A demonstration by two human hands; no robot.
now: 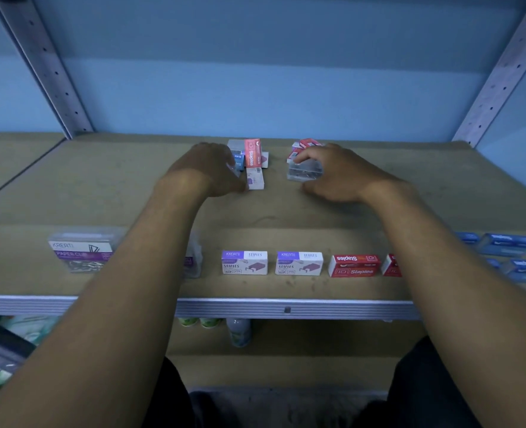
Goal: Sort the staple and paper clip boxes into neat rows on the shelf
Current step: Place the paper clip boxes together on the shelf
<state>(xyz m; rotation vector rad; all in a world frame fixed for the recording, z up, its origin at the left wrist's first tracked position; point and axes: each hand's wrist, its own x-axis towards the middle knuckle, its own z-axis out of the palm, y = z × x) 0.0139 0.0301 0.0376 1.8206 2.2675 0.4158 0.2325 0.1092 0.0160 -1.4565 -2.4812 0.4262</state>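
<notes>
Both my hands reach to the back of the shelf (132,196). My right hand (335,173) grips a clear plastic box of clips (305,172), with red staple boxes (304,145) just behind it. My left hand (206,169) lies over a loose pile: a small blue box (239,160), an upright red staples box (252,152) and a white-and-purple box (255,179) that my thumb touches. Whether it holds any of them is hidden. Along the front edge stand a clear paper clip box (81,254), two white-purple staple boxes (244,262), (298,263) and a red staples box (354,265).
Blue boxes (508,244) sit at the front right. Slotted metal uprights (42,66) frame the shelf on both sides, against a blue back wall. Bottles (238,330) stand on the lower shelf. A second clear box (193,257) is partly hidden by my left forearm.
</notes>
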